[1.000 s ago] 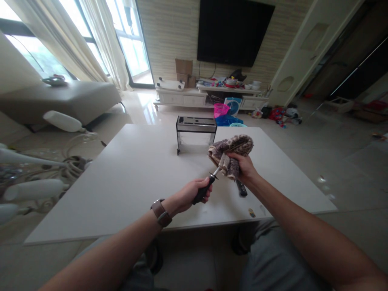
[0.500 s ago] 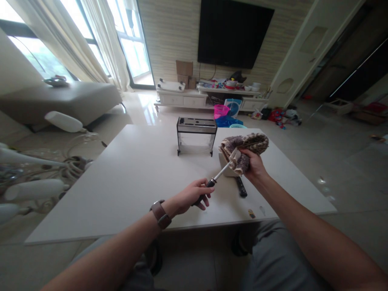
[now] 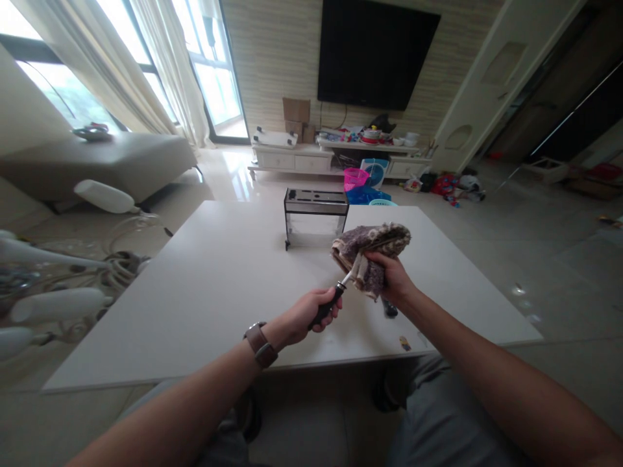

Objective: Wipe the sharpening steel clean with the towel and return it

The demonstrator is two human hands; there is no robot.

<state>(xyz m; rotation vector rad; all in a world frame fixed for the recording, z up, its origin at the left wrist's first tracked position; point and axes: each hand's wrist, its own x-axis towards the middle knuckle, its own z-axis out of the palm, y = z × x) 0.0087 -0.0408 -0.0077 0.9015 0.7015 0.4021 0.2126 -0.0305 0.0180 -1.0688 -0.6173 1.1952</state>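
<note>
My left hand is wrapped around the black handle of a honing steel, held above the table. My right hand grips a bunched, shaggy grey-brown cloth, folded around the steel's rod. Only a short length of the rod shows between handle and cloth; the tip is hidden. Below the cloth, the black handle of a cleaver lies on the table, its blade covered from view. A knife holder with a slotted metal top and clear sides stands upright farther back.
The white table spans the space before me. A small sticker-like scrap lies near its front edge. Beyond are a pink basket, a low white cabinet and a wall television. A lamp-like fixture is at the left.
My right hand has slid the cloth down the rod toward the handle, left and nearer me, covering most of the rod. My left fingers have closed more tightly around the handle.
</note>
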